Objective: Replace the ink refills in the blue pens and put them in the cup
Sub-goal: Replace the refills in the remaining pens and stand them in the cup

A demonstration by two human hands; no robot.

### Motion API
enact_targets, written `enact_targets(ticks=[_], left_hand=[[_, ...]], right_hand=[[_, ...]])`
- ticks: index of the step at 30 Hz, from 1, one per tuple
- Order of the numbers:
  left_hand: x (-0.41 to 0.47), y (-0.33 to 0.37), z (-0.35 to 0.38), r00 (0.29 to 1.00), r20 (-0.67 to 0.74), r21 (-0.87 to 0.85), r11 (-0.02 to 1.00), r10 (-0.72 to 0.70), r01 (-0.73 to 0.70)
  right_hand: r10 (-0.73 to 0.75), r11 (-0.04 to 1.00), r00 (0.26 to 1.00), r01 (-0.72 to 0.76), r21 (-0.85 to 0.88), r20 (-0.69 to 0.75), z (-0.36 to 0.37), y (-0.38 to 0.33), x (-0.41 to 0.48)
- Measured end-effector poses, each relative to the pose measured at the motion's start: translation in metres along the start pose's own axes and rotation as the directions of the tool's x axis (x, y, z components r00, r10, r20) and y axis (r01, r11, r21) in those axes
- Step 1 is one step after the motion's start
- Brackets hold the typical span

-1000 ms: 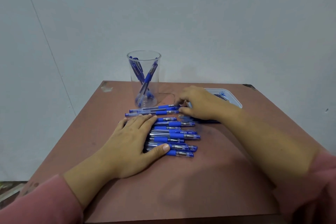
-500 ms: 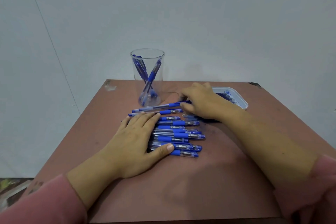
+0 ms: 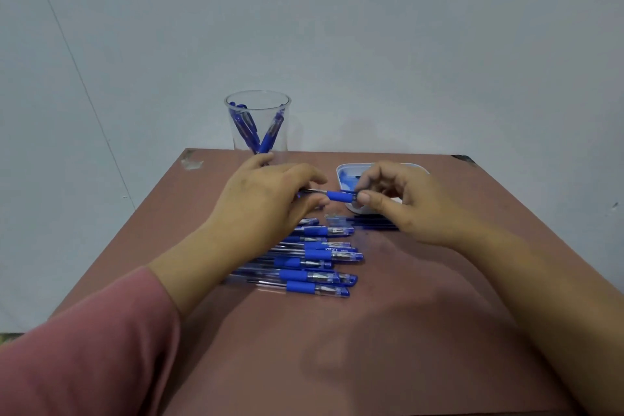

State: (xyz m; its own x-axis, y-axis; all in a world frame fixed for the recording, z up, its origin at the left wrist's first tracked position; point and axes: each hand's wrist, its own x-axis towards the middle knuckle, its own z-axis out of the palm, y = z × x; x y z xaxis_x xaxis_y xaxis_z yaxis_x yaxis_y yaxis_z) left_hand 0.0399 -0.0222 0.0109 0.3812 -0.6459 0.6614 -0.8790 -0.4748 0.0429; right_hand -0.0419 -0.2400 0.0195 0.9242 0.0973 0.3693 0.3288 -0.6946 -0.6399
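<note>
A blue pen [image 3: 338,195] is held level above the table between both hands. My left hand [image 3: 266,199] grips its barrel, and my right hand [image 3: 401,201] pinches its tip end with thumb and forefinger. Below them, several blue pens [image 3: 310,257] lie side by side in a row on the brown table [image 3: 388,331]. A clear cup [image 3: 257,121] with a few blue pens in it stands at the table's back edge, just behind my left hand. Dark ink refills [image 3: 374,224] lie on the table under my right hand.
A white tray [image 3: 344,176] with blue parts sits at the back right, partly hidden by my right hand. A pale wall rises directly behind the table. The table's left and right edges fall away to the floor.
My left hand rose off the row of pens and took hold of the pen that my right hand lifted from the back of the row. Both hands now hold it above the table.
</note>
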Motion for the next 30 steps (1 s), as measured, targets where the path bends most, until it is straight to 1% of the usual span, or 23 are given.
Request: enact_targets(ticks=[3,5,6,8,10,13,15,17,20,26,30], left_hand=[[-0.001,-0.002,0.005,0.999,0.049,-0.034,0.999,-0.023,0.024],[-0.004,-0.006,0.006,0.996,0.061,-0.075,0.995,-0.062,0.067],[-0.006,-0.006,0.006,0.996,0.044,-0.089,0.993,-0.076,0.08],[-0.009,-0.005,0.007,0.997,0.003,-0.123,0.989,-0.079,0.079],[-0.01,-0.003,0.008,0.999,-0.028,-0.153,0.987,-0.044,0.039],[-0.011,-0.002,0.01,0.998,-0.06,-0.181,0.983,0.033,-0.043],[-0.012,-0.005,0.011,0.996,-0.073,-0.213,0.975,0.043,-0.058],[-0.013,-0.007,0.009,0.997,-0.07,-0.244,0.968,0.038,-0.054],[-0.013,-0.007,0.008,0.998,-0.055,-0.296,0.954,0.019,-0.034],[-0.014,-0.007,0.006,1.0,0.002,-0.283,0.959,0.0,0.0],[-0.013,-0.005,0.006,0.999,0.05,-0.324,0.946,-0.009,0.024]], right_hand=[[-0.056,0.994,0.995,0.048,-0.1,-0.078,0.006,0.009,-0.01],[-0.152,0.973,0.978,0.122,-0.198,-0.144,0.009,0.011,-0.011],[-0.193,0.962,0.966,0.152,-0.227,-0.17,0.01,0.01,-0.01],[-0.228,0.96,0.947,0.18,-0.216,-0.226,0.013,0.01,-0.007],[-0.247,0.963,0.931,0.205,-0.177,-0.268,0.016,0.009,-0.005],[-0.292,0.952,0.921,0.256,-0.164,-0.258,0.022,0.006,-0.003],[-0.316,0.944,0.916,0.277,-0.177,-0.249,0.024,0.006,-0.001],[-0.329,0.938,0.913,0.288,-0.192,-0.24,0.025,0.006,0.0],[-0.306,0.947,0.923,0.271,-0.173,-0.234,0.025,0.006,0.001],[-0.283,0.953,0.929,0.244,-0.181,-0.237,0.03,0.005,0.002],[-0.293,0.948,0.927,0.25,-0.196,-0.233,0.031,0.003,0.0]])
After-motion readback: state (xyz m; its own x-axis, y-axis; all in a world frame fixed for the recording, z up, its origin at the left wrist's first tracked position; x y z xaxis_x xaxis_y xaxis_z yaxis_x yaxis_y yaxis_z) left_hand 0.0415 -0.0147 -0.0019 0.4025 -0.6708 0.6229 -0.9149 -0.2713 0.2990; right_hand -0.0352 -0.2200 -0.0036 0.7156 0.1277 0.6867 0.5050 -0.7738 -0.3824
